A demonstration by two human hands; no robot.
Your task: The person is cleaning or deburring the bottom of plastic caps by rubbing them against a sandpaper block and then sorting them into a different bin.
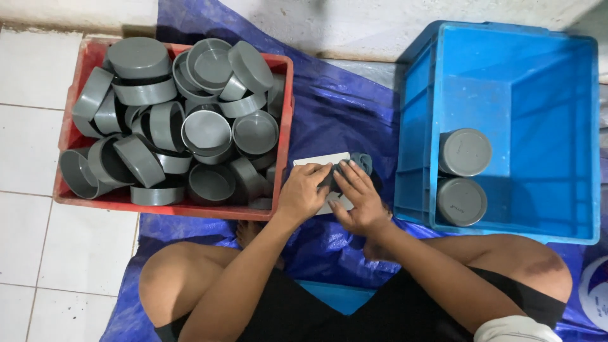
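Observation:
My left hand and my right hand meet over the blue tarp, between two crates. The left hand's fingers grip a flat white sheet. A small dark grey cloth lies bunched on that sheet's right end, and my right hand's fingers hold it there. The two hands touch at the fingertips. Most of the sheet is hidden under them.
A red crate on the left is piled with several grey round caps. A blue crate on the right holds two grey caps against its left wall. My bare knees frame the bottom, with white tiles at left.

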